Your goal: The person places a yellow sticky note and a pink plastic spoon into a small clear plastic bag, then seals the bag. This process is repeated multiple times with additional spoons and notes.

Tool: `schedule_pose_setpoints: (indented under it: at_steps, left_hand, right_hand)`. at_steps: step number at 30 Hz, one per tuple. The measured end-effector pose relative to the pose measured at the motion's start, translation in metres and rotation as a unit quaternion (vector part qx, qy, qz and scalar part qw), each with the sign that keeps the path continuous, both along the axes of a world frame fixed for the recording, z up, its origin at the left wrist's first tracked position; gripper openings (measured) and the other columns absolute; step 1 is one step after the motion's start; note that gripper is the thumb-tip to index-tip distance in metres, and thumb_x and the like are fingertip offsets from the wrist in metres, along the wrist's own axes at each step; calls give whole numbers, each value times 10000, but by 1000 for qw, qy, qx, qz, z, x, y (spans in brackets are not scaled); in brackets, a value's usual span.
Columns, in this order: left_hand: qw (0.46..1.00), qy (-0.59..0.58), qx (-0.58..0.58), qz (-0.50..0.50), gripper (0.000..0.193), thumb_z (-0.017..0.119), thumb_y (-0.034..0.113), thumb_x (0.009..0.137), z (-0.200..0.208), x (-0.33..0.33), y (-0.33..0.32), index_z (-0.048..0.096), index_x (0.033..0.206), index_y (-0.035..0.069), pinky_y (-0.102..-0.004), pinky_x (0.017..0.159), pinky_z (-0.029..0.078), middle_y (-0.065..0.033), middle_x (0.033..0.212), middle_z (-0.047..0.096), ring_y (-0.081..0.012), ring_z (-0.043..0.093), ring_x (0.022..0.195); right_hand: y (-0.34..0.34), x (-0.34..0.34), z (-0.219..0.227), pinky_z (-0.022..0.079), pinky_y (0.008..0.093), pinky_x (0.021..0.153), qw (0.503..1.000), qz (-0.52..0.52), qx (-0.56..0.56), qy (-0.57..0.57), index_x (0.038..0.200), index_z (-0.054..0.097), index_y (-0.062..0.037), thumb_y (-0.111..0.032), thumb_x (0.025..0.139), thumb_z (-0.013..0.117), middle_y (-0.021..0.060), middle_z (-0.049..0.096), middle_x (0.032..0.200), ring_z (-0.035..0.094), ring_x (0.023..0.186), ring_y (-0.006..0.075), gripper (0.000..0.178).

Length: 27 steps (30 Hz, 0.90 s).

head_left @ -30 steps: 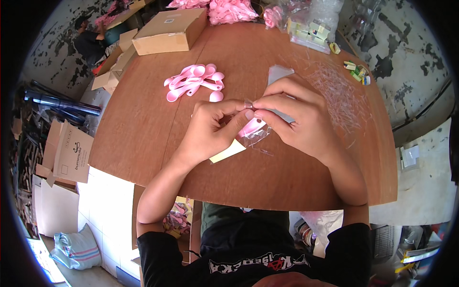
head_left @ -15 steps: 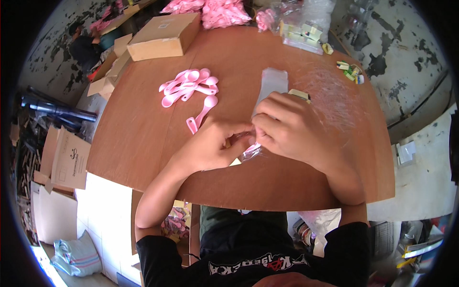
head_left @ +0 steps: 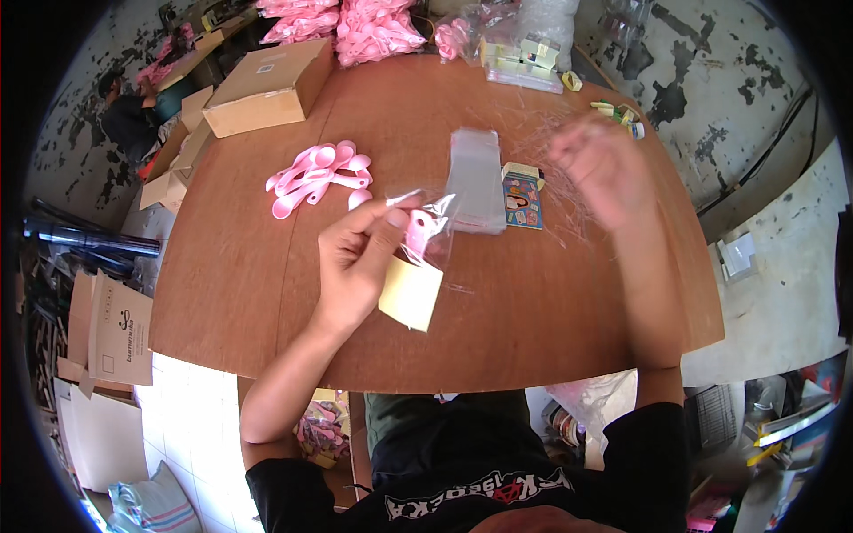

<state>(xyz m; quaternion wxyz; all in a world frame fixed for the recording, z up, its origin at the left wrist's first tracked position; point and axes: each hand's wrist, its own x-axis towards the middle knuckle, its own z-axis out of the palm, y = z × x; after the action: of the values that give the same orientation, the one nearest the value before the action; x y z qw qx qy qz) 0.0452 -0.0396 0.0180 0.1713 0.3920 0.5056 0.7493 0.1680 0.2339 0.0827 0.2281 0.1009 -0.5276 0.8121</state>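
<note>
My left hand (head_left: 355, 266) pinches a clear plastic bag (head_left: 442, 213) between thumb and fingers, raised over the near middle of the table. A pink spoon (head_left: 418, 233) shows through the film, partly hidden by the thumb. Below it hangs a pale yellow card (head_left: 411, 295); whether it sits inside the bag I cannot tell. My right hand (head_left: 604, 169) is up at the right, smeared by motion, above loose clear plastic strips (head_left: 562, 224). Nearest my left hand lies a pile of pink spoons (head_left: 311, 178).
A stack of flat clear bags (head_left: 477, 186) lies mid-table beside a stack of blue printed cards (head_left: 522, 204). Behind are a cardboard box (head_left: 267, 84), bagged pink spoons (head_left: 378, 31) and a clear plastic case (head_left: 524, 78). Rolls of tape (head_left: 617, 111) lie far right. Another person (head_left: 129, 124) sits far left.
My hands have parted: the right has swung up and right, away from the bag. My left keeps hold of the bag, lifted and turned so the spoon and yellow card show.
</note>
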Motion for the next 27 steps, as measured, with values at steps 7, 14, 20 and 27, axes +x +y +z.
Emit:
schedule_pose_setpoints:
  at_steps: [7, 14, 20, 27]
  left_hand:
    - [998, 26, 26, 48, 245, 562, 153, 1000, 10, 0, -2, 676, 1110, -33, -214, 638, 505, -46, 905, 693, -75, 627, 738]
    - [998, 27, 3, 52, 227, 586, 150, 987, 10, 2, -10, 687, 1091, -25, -226, 700, 516, -38, 923, 683, -76, 619, 814]
    - [998, 53, 22, 35, 288, 620, 167, 966, 0, 2, 2, 625, 1183, -22, -260, 776, 523, -68, 1043, 657, -109, 616, 905]
    - [991, 96, 63, -66, 685, 758, 97, 844, -5, -2, 8, 373, 1404, 11, -370, 953, 497, -125, 1237, 570, -197, 579, 1131]
  right_hand:
    - [150, 22, -68, 507, 369, 881, 876, -272, 337, -212, 1079, 648, 6, -161, 866, 644, 145, 684, 1027, 651, 977, 259, 270]
    - [-53, 15, -22, 484, 331, 926, 882, -123, 442, -111, 1227, 614, -11, -230, 862, 733, 101, 656, 1165, 614, 1074, 195, 442]
    - [-126, -18, -15, 515, 313, 740, 948, -41, 260, -179, 937, 694, -5, -203, 868, 720, 60, 709, 899, 671, 833, 162, 212]
    - [-111, -27, 17, 513, 259, 669, 896, -189, 396, 66, 887, 693, 13, -57, 871, 655, 41, 704, 820, 650, 748, 90, 82]
